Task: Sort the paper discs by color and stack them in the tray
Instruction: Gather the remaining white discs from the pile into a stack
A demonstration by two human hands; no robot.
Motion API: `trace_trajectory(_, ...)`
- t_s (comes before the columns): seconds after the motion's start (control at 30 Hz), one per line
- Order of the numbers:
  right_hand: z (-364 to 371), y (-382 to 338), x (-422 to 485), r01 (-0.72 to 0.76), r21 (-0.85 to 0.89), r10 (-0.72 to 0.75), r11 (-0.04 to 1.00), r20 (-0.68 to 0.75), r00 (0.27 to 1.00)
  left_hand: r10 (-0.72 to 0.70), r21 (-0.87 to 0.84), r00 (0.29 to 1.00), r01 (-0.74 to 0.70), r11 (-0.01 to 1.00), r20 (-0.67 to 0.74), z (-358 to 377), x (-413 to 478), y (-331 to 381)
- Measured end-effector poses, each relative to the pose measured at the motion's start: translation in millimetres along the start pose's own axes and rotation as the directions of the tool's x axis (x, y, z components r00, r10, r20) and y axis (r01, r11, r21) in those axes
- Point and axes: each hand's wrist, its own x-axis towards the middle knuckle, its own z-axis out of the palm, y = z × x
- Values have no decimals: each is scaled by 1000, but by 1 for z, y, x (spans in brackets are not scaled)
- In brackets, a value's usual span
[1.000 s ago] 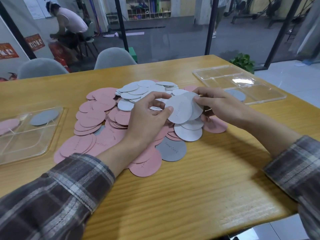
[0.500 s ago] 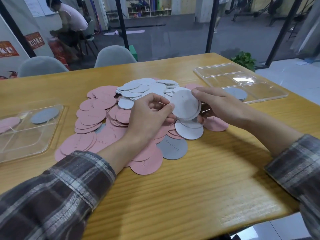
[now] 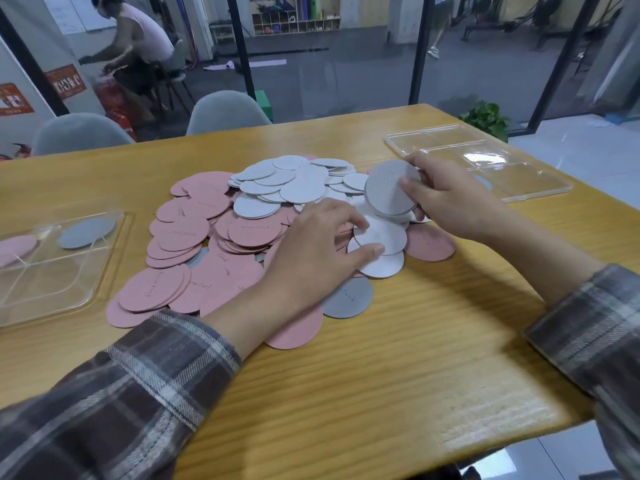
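While I gather whites, my right hand [image 3: 446, 199] grips a thin stack of white discs [image 3: 389, 188], thumb across the front face and fingers curled behind. I hold it raised above the pile so each new disc can be added squarely. The stack stands nearly on edge, its broad face turned toward me and slightly left. Being round, it has no long axis.

My left hand [image 3: 318, 247] reaches over the pile with its fingers bent. Thumb and fingertips pinch the near edge of a loose white disc [image 3: 381, 237], which lies flat, face up, just below the raised stack. I judge this to be the next disc to join it.

The rest of the discs lie spread in the middle of the wooden worktop [image 3: 381, 375]. The pink discs [image 3: 194, 233] fan out to the left, a white heap [image 3: 287, 181] sits behind, and a dark grey disc [image 3: 346, 297] lies nearest me.

A clear right tray [image 3: 450, 136] waits just beyond my right hand, probably where this stack will go. The clear left tray [image 3: 52, 289] is well apart from the pile and already holds one grey and one pink disc in separate compartments.
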Motion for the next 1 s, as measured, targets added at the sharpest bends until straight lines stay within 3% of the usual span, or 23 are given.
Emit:
trace_trajectory(0.23, 1, -1, 0, -4, -59, 2, 998, -31, 1000, 32, 108, 999, -35, 994, 32, 0, 0, 1)
trace_trajectory(0.37, 1, -1, 0, -35, -44, 34, 998, -38, 999, -1, -101, 999, 6, 995, 45, -3, 0, 4)
trace_trajectory(0.6, 4, -4, -1, -60, 113, 55, 992, 47, 997, -163, -354, 985, 130, 926, -63, -15, 3, 6)
trace_trajectory(0.83, 11, -13, -7, -138, 345, 73, 929, 196, 978, -223, -490, 968, 139, 861, -117, -17, 5, 7)
trace_trajectory(1.0, 13, -17, -10, -159, 367, 73, 917, 237, 969, -283, -499, 953, 191, 845, -113, -15, 7, 5)
